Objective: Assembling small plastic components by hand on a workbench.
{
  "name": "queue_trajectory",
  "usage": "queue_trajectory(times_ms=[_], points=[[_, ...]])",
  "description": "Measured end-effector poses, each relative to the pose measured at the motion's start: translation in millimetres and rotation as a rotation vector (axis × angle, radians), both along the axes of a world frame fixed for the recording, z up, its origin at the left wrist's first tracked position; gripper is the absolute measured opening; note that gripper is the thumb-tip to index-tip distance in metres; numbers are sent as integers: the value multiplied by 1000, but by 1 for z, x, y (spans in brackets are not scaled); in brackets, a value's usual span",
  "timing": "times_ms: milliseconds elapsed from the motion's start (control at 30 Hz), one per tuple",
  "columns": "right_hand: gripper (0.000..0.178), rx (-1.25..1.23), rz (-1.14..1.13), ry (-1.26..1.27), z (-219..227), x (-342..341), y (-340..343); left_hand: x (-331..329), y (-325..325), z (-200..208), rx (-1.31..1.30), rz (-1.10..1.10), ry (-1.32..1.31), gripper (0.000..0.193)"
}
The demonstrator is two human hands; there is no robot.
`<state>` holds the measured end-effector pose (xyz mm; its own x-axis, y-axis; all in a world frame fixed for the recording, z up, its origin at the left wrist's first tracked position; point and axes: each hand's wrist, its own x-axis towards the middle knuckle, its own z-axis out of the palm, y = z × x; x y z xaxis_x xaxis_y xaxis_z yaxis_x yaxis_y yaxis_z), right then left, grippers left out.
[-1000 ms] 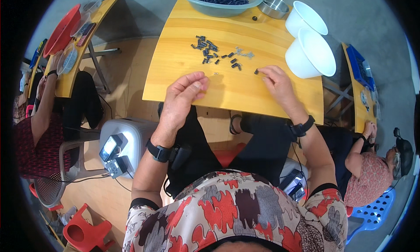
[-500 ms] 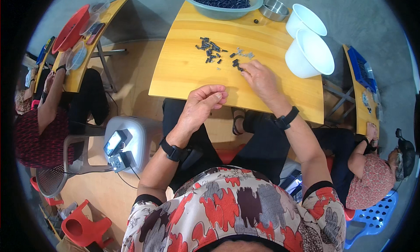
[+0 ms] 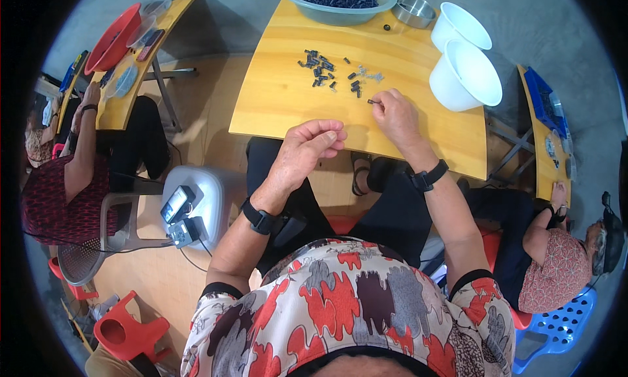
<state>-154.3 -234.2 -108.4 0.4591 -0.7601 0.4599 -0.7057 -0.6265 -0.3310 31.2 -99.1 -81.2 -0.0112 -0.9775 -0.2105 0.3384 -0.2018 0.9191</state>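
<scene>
Landmark: the table (image 3: 271, 109), smooth yellow wood with visible grain. Right hand (image 3: 396, 115), above the table's near right part: thumb and fingers pinched together around one small black piece (image 3: 371, 102), its end jutting out leftward. Left hand (image 3: 309, 149), at the table's near edge: fingers curled, thumb tip brought close to them; cannot tell whether anything sits between. A loose pile (image 3: 316, 63) of short, dark, tube-like pieces lies at the table's middle; to its right, a scatter of translucent bits (image 3: 373, 76). Along the table's far edge: a pale blue-green, wide-rimmed basin (image 3: 335, 15) heaped with dark pieces, a shiny metal bowl (image 3: 414, 12) with straight walls, and a round black object (image 3: 386, 28). At the table's right edge: two smooth white tubs (image 3: 451, 83), tapered, rims flared.
</scene>
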Motion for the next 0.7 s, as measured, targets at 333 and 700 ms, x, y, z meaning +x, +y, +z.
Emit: queue_trajectory(times_ms=[333, 700], points=[[12, 599, 105, -691, 28, -3, 54, -18, 2, 7, -52, 19, 55, 23], [11, 789, 245, -847, 45, 4, 93, -36, 12, 22, -185, 156, 20, 21]])
